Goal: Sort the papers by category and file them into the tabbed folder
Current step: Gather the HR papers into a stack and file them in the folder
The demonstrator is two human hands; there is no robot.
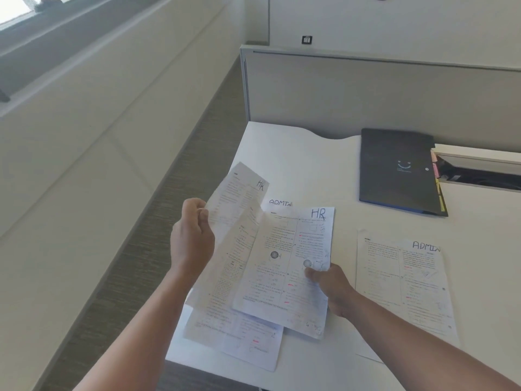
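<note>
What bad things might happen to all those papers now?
The left hand pinches one HR sheet by its edge, and it already bends, so it might crease or slip. The right hand holds another HR sheet above a loose pile at the desk's near edge; a bump might knock those off. An ADMIN sheet lies close, so categories might get mixed.

"HR" sheet (287,261), "ADMIN" sheet (403,280)

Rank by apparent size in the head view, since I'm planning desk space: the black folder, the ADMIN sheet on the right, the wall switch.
1. ADMIN sheet and black folder: look alike; the sheet is nearer, so unsure.
2. Wall switch: clearly smallest.
</note>
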